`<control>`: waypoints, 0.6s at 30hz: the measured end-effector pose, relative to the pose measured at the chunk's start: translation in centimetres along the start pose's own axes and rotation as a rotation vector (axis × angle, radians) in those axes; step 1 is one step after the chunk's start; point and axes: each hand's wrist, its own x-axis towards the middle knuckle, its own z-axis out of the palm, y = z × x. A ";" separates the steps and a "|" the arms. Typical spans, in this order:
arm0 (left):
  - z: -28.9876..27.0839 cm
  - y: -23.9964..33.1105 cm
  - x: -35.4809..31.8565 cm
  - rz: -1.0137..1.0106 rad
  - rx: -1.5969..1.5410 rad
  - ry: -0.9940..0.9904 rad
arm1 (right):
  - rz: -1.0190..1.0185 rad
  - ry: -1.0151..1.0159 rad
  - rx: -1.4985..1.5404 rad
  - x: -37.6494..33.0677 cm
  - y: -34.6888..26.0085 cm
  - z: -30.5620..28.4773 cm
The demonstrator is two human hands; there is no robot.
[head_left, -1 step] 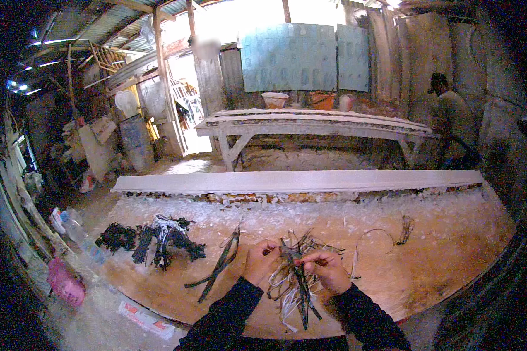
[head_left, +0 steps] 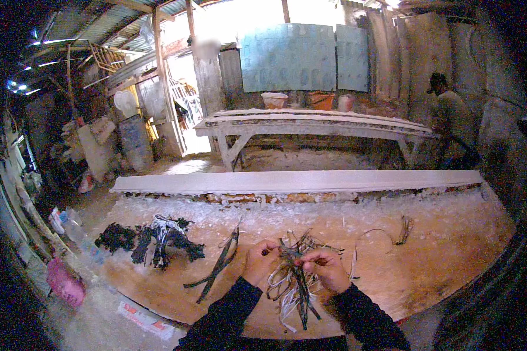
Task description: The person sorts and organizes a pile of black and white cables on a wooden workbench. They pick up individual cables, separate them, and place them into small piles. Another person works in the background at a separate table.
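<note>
A long pale plank [head_left: 298,180] lies across the far side of the bench [head_left: 451,263]. Dark bundles [head_left: 152,237] sit at the left, with loose strips [head_left: 219,263] just beside them. Beyond stands a white trestle table [head_left: 310,126] carrying pots [head_left: 274,99]. A person [head_left: 451,120] stands at the right. A pink bag [head_left: 64,284] lies on the floor.

A wide wooden table [head_left: 427,275], dusted with pale flakes along its far side. On it lie a long white plank [head_left: 298,180] along the far edge, dark tangled bundles [head_left: 152,238] at left, loose dark strips [head_left: 219,264] nearby, and a thin fibre loop [head_left: 392,231] at right.
</note>
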 end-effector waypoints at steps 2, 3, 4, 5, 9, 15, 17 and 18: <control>0.1 -0.1 0.0 -0.034 -0.103 -0.034 | -0.011 0.059 -0.077 0.1 -0.3 0.1; 0.2 0.0 -0.1 -0.036 -0.150 -0.038 | -0.057 0.080 -0.139 0.2 -0.5 0.3; 0.2 0.1 -0.1 -0.040 -0.196 -0.041 | -0.054 0.116 -0.121 0.4 -0.6 0.5; 0.1 0.3 -0.1 -0.072 -0.204 -0.104 | -0.091 0.145 -0.128 0.6 -0.6 0.9; 0.0 1.8 -0.4 -0.064 -0.048 -0.285 | -0.150 0.287 -0.510 0.7 -0.7 1.5; 0.3 3.8 -1.2 0.121 0.196 -0.669 | -0.216 0.377 -0.610 1.1 -0.1 0.7; 0.4 4.5 -1.1 0.133 0.154 -0.801 | -0.300 0.447 -0.617 1.5 0.0 0.2; 0.4 4.9 -1.1 0.056 0.019 -0.844 | -0.343 0.481 -0.620 1.6 0.1 0.0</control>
